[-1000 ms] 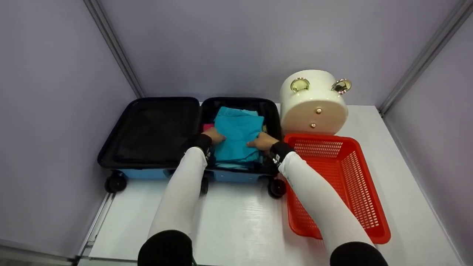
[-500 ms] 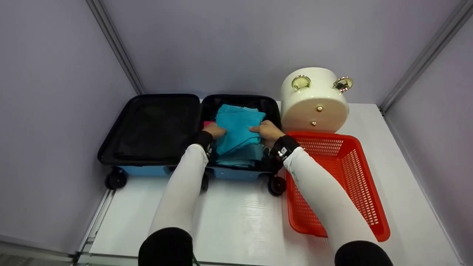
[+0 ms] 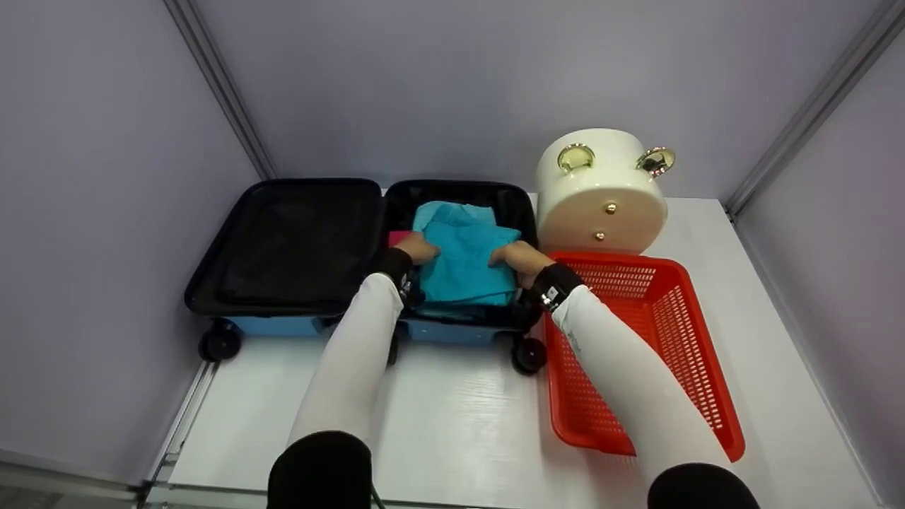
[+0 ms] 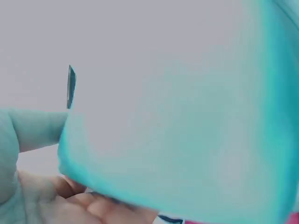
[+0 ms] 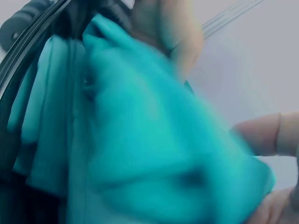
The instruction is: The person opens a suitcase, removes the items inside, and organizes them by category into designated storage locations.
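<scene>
A folded turquoise garment lies in the right half of an open suitcase. My left hand grips its left side, thumb on top and fingers beneath, as the left wrist view also shows. At the opposite side my right hand pinches the edge between thumb and fingers. A lighter turquoise cloth shows behind the garment. Below it, more folded turquoise layers appear in the right wrist view. Something pink sits beside the left hand, partly hidden.
The suitcase's black left half lies flat beside the packed half. To the right stands a red perforated basket, under my right forearm. Behind it is a cream round container with gold ears. Grey panels enclose the white table.
Both hands first drew the garment back and up, lifting its front edge off the layers below. Now it lies nearer the front and slightly right, uncovering lighter cloth behind.
</scene>
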Available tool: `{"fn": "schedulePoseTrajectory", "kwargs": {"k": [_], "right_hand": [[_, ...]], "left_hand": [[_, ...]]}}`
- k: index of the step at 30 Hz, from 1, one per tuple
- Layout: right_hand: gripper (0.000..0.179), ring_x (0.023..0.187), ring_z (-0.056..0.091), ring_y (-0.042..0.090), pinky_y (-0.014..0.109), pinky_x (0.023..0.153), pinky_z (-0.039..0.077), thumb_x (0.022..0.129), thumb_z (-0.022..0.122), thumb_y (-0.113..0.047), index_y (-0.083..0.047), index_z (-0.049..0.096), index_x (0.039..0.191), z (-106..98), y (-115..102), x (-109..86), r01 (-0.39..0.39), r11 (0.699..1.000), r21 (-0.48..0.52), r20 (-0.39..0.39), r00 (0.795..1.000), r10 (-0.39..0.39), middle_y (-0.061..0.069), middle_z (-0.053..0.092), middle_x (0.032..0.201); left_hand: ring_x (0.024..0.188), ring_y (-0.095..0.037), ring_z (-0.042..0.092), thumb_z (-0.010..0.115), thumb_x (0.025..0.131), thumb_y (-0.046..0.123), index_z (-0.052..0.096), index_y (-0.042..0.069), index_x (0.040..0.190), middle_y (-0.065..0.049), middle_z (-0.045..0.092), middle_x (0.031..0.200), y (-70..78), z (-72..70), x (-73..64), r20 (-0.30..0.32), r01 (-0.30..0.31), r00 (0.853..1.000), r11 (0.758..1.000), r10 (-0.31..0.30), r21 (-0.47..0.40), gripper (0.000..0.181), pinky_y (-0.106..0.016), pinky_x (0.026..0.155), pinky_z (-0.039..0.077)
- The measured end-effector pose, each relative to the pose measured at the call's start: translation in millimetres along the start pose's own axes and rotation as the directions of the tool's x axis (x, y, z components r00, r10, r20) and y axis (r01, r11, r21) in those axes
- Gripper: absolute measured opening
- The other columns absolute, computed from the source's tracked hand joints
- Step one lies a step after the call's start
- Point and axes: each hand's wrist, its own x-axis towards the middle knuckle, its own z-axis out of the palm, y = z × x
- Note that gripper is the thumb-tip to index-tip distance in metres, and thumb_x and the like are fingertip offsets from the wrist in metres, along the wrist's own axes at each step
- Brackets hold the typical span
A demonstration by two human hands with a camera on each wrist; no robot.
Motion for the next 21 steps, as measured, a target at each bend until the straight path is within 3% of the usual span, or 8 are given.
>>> {"fn": "schedulePoseTrajectory", "kwargs": {"k": [5,10,13,17,21], "right_hand": [[0.055,0.122,0.058,0.023,0.041,0.115,0.049,0.114,0.052,-0.014,0.007,0.033,0.161,0.9,4.3,-2.4,0.016,0.996,-0.090,-0.022,1.000,-0.018,0.015,0.051,0.146],[0.064,0.137,0.053,0.032,0.048,0.122,0.045,0.112,0.053,-0.008,0.010,0.022,0.165,1.1,10.5,-4.3,-0.015,0.989,-0.144,-0.020,1.000,0.013,0.021,0.043,0.156],[0.075,0.148,0.042,0.036,0.051,0.127,0.039,0.109,0.055,-0.003,0.010,0.010,0.168,-1.1,14.6,-6.3,-0.043,0.983,-0.177,-0.017,0.999,0.041,0.025,0.030,0.168],[0.087,0.161,0.023,0.038,0.052,0.134,0.026,0.105,0.058,0.004,0.011,0.001,0.169,-5.4,15.7,-10.4,-0.028,0.971,-0.236,-0.056,0.998,0.015,0.027,0.011,0.178],[0.090,0.163,0.022,0.041,0.053,0.134,0.023,0.100,0.060,0.010,0.011,0.003,0.169,-8.2,12.7,-14.4,-0.011,0.978,-0.208,-0.086,0.996,-0.007,0.029,0.014,0.178]], "left_hand": [[0.151,-0.036,0.046,0.052,0.101,0.023,0.035,-0.015,0.161,-0.029,0.042,0.167,9.0,3.2,10.2,-0.009,-0.016,1.000,1.000,0.016,0.025,0.072,-0.039,0.125,0.041],[0.146,-0.037,0.047,0.051,0.101,0.015,0.036,-0.015,0.160,-0.029,0.043,0.165,15.4,4.0,2.1,0.014,-0.032,0.999,0.999,0.032,0.005,0.068,-0.042,0.123,0.042],[0.150,-0.036,0.042,0.052,0.102,0.012,0.027,-0.012,0.165,-0.027,0.036,0.170,16.4,3.7,-6.5,0.042,-0.018,0.999,0.999,0.019,-0.038,0.071,-0.044,0.127,0.039],[0.151,-0.034,0.043,0.059,0.100,0.013,0.027,-0.011,0.165,-0.025,0.036,0.171,17.8,3.7,-12.4,0.046,-0.040,0.998,0.998,0.042,-0.041,0.076,-0.044,0.126,0.040],[0.154,-0.034,0.040,0.067,0.099,0.017,0.028,-0.009,0.166,-0.023,0.032,0.174,23.9,2.5,-16.4,0.070,-0.054,0.996,0.998,0.056,-0.034,0.081,-0.044,0.127,0.039]]}}
